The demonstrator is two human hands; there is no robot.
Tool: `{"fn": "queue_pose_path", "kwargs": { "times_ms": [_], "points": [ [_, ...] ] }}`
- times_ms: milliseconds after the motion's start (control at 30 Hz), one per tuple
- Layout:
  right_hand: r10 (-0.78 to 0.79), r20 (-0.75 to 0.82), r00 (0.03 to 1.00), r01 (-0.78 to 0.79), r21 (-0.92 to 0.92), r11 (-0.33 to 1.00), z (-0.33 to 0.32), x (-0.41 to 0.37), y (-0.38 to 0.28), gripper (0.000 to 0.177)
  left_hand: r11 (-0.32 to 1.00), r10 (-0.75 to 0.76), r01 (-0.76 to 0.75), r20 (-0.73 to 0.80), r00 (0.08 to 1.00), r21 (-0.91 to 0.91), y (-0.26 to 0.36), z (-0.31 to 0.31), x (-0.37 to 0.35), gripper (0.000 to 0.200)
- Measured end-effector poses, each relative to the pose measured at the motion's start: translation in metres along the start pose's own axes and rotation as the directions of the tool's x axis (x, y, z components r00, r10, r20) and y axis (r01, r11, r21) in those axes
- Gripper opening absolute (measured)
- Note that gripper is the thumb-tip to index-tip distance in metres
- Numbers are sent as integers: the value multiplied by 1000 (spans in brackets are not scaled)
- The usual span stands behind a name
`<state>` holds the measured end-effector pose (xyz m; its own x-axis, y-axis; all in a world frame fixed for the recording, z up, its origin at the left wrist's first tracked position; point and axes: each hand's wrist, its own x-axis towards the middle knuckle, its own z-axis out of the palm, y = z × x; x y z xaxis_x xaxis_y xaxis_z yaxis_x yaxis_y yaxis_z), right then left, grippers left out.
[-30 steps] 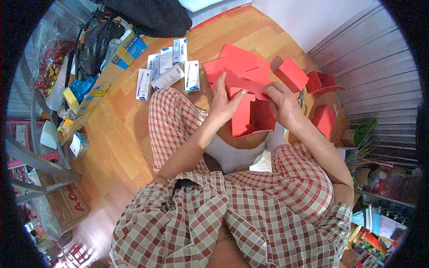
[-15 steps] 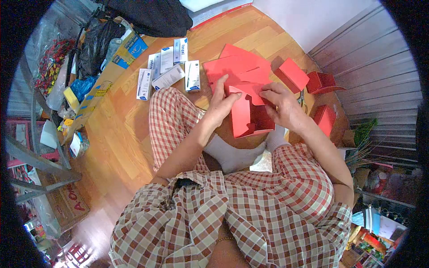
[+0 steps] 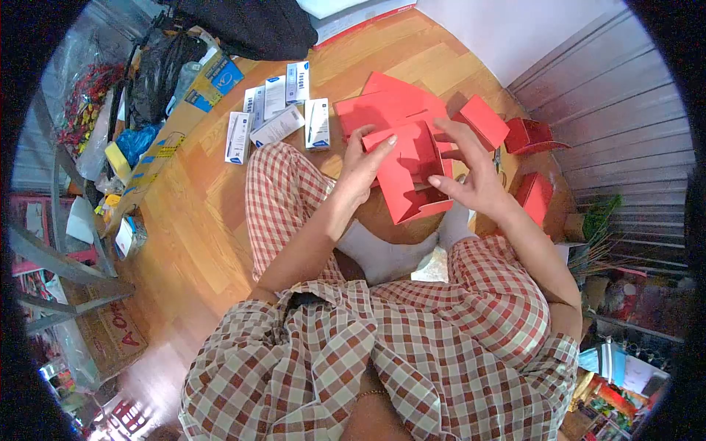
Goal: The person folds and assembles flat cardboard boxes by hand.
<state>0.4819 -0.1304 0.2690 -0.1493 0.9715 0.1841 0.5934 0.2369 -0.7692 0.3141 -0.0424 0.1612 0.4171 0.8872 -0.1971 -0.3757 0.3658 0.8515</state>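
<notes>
A red cardboard box [image 3: 396, 189] is held over my lap, tilted, with its inside partly showing. My left hand [image 3: 360, 165] is closed on its left side, thumb on top of the red card. At the box's right edge, my right hand [image 3: 474, 173] is open with fingers spread and thumb by the rim. Whether those fingertips touch the wall is hard to tell. Flat red card sheets [image 3: 386, 92] lie on the floor just beyond the box.
Several white and blue small boxes [image 3: 276, 110] lie at the left front. To the right are a red box [image 3: 482, 123], an open red box [image 3: 528, 137], another red piece [image 3: 535, 195] and partly hidden scissors [image 3: 498, 159]. A cardboard carton [image 3: 158, 158] with bags stands left.
My right hand has let go of the red card it was pinching and spread its fingers. The box has turned slightly, and its inside shows more. My left hand keeps its hold.
</notes>
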Motion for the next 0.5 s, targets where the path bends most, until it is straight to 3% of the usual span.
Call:
{"fn": "queue_pose_path", "kwargs": {
  "times_ms": [100, 233, 300, 433, 500],
  "points": [
    [29, 34, 999, -33, 141, 989, -1, -4, 12, 92, 998, 4, -5, -8, 1000, -63, 2, -4, 6, 59],
    [2, 67, 998, -12, 154, 988, 2, -7, 32, 100, 989, 2, -2, 3, 1000, -145, 15, -7, 6, 55],
    [106, 15, 994, -107, 219, 970, 5, -7, 32, 86, 953, -14, 5, -26, 1000, -303, 22, -4, 1, 54],
    [161, -13, 987, -152, 273, 950, 5, -4, 30, 78, 943, -16, 25, 29, 999, -331, 17, -5, 3, 56],
    [51, -79, 996, -54, -39, 998, 3, -2, 25, 62, 939, -54, 31, -58, 997, -343, 15, -2, 2, 56]
  ]
}}
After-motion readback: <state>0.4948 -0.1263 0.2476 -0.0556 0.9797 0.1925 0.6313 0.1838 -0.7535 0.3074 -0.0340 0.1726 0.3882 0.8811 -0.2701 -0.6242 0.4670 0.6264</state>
